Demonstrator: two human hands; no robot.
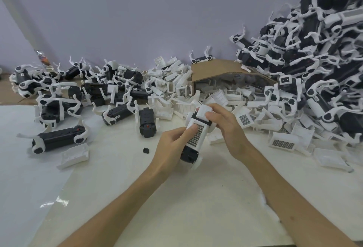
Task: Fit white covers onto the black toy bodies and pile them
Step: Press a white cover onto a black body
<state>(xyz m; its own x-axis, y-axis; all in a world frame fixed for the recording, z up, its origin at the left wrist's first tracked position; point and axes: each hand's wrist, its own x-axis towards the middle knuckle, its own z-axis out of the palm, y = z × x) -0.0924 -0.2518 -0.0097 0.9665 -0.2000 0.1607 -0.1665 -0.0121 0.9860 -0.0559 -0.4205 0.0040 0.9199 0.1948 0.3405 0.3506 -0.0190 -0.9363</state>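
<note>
Just above the near desk [196,197], both hands hold one black toy body [189,154] aslant. The left hand [172,144] has its fingers curled round the near end, with the thumb pressing the white cover [198,138], likely to seat it. The right hand [225,128] grips the far end to steady it. Uncovered bodies [59,138] lie further left, within reach. Beyond, loose covers [216,97] spill from a cardboard box [212,68], and the finished pile [314,60] rises far right.

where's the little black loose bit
Head view, left of centre: the black bit lies on the table, just left of the left hand and in front of a bare black body.
</note>
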